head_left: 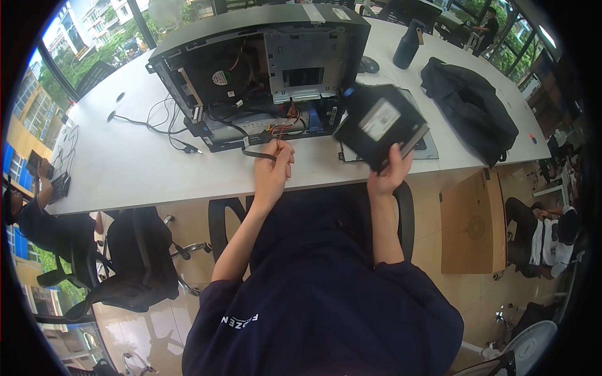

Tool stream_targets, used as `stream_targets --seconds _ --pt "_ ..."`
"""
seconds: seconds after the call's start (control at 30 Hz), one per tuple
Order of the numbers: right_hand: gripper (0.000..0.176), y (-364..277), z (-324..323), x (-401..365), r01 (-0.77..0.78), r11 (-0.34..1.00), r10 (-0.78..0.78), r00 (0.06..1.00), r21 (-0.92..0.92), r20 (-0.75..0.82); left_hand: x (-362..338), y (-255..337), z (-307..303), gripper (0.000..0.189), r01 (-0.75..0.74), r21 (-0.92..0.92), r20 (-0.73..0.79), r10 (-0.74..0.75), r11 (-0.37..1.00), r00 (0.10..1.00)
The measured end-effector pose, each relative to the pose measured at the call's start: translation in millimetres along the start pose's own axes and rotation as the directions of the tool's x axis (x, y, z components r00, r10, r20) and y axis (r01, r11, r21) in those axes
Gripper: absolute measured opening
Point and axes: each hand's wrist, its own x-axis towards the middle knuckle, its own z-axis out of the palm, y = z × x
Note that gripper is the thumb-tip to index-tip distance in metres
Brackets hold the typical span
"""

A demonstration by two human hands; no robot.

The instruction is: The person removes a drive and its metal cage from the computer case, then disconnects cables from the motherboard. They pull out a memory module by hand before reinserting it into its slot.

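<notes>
A desktop computer case point(263, 22) lies on the table with its open side facing me, showing a fan, a metal drive bracket and loose wiring. At its lower edge, my left hand point(274, 164) is closed around a black cable point(256, 152) that comes out of the case; thin red wires point(280, 130) show just above the fingers. To the right of the case, my right hand point(390, 172) grips a flat black optical drive point(360, 128) by its near edge. The drive has a white label, is tilted and slightly blurred, and partly covers a grey flat item point(426, 149) beneath it.
Loose black cables point(153, 122) lie left of the case. Behind and to the right are a mouse point(370, 64), a dark bottle point(407, 45) and a black bag point(470, 106). A cardboard box point(471, 225) stands on the floor. Other people sit at the left and right.
</notes>
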Motion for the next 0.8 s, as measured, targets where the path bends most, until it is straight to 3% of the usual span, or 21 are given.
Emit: stream_targets --seconds 0.07,0.17,0.33,0.53,0.67,0.73,0.8 --pt "0.047 -26 -12 24 -0.081 0.987 0.075 0.996 -0.135 -0.047 0 5 3 0.013 -0.007 0.100 0.055 0.001 0.995 0.998" --pt "0.038 -41 -31 57 -0.116 0.905 0.036 0.980 -0.410 -0.197 1 0 0 0.012 0.035 0.141 0.094 -0.048 0.989 0.994" --pt "0.042 -35 -76 83 -0.198 0.881 0.089 0.961 -0.430 -0.260 1 1 1 0.012 0.038 0.156 0.108 -0.056 0.987 0.993" --pt "0.043 -37 -82 82 -0.244 0.827 0.119 0.956 -0.506 -0.268 1 0 4 0.012 0.017 0.204 0.151 -0.049 0.979 0.987" --pt "0.042 -39 -81 78 -0.257 0.853 0.132 0.948 -0.455 -0.288 1 4 2 0.013 0.048 0.272 0.174 -0.098 0.961 0.980" --pt "0.040 -40 -75 74 -0.205 0.866 0.065 0.950 -0.456 -0.304 0 5 4 0.015 0.039 0.267 0.186 -0.091 0.963 0.978" --pt "0.038 -47 -68 72 -0.098 0.956 0.059 0.987 -0.275 -0.147 0 8 6 0.021 0.027 0.280 0.227 -0.093 0.960 0.970"
